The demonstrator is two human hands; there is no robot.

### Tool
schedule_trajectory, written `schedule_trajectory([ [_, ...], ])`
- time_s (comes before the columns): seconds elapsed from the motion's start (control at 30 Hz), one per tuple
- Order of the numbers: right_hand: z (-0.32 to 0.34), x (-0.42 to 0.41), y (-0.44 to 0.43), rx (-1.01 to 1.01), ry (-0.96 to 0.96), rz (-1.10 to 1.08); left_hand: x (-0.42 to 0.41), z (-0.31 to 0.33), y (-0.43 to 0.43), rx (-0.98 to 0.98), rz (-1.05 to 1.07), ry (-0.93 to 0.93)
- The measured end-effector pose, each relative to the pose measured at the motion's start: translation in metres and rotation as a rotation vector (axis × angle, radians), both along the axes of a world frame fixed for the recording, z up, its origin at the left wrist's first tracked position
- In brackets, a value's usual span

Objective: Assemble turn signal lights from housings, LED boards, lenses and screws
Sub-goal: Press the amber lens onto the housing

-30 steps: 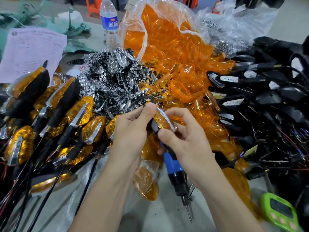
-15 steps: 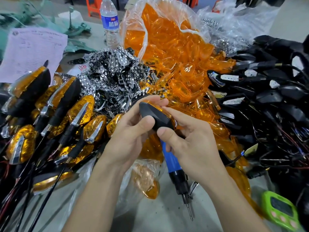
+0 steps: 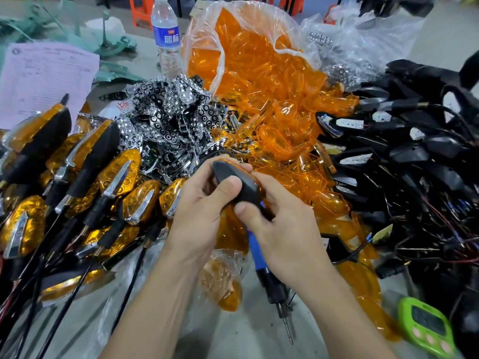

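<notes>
The black housing [image 3: 239, 183] sits between my two hands, above the middle of the bench, its dark back turned up and an orange lens edge [image 3: 259, 177] showing along its far side. My left hand [image 3: 202, 208] grips its near end, thumb pressed on top and fingers curled underneath. My right hand [image 3: 285, 231] pinches the stem end with thumb and forefinger. A blue-handled screwdriver [image 3: 255, 251] runs out from beneath that hand, tip toward me; I cannot tell whether the palm holds it.

Just behind, a clear plastic bag [image 3: 293, 29] lies open, packed with loose orange lenses [image 3: 280, 120] that spill onto the bench. A smaller clear bag [image 3: 228, 257] under my wrists holds a few more. A heap of chrome reflectors [image 3: 168, 112] lies left of the spill, finished lights [image 3: 124, 174] beside it, and wired black housings [image 3: 401, 151] are piled at right.
</notes>
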State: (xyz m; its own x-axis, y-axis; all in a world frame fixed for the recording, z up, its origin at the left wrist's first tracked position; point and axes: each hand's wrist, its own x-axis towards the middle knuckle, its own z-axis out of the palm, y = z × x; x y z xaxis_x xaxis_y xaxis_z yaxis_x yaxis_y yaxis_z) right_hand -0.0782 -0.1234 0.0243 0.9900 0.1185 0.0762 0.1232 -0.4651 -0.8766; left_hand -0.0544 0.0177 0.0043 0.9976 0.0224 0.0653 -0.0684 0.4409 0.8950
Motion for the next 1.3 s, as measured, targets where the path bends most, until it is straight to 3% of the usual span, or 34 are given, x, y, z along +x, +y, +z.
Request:
schedule_trajectory([
  [0.1,0.004,-0.001,0.006,-0.196,-0.031,-0.138,0.001,0.000,-0.006,-0.092,0.073,0.101],
  [0.27,0.012,-0.013,0.014,-0.321,-0.214,-0.215,-0.008,0.000,-0.006,-0.467,-0.053,0.216],
  [0.33,0.015,-0.014,0.014,-0.210,-0.181,-0.152,-0.007,-0.002,-0.005,-0.605,-0.063,0.210],
  [0.47,0.021,-0.001,0.008,0.230,0.203,-0.020,-0.006,-0.002,0.000,-0.763,-0.139,0.168],
  [0.6,0.020,0.012,0.004,0.455,0.448,0.068,-0.005,-0.007,-0.001,-0.624,-0.215,0.134],
  [0.73,0.014,0.016,0.000,0.535,0.564,0.213,-0.001,-0.013,0.001,-0.392,-0.230,0.105],
  [0.83,0.007,0.015,-0.002,0.609,0.577,0.248,-0.001,-0.011,0.001,-0.234,-0.219,0.099],
  [0.97,0.002,0.013,-0.001,0.672,0.499,0.181,-0.001,-0.002,0.000,0.160,-0.135,0.144],
  [1.2,-0.002,0.012,0.001,0.596,0.271,0.131,-0.003,0.004,-0.006,0.142,-0.058,0.051],
  [1.3,-0.001,0.011,-0.001,0.641,0.277,0.159,-0.003,0.001,-0.005,0.166,-0.035,-0.013],
])
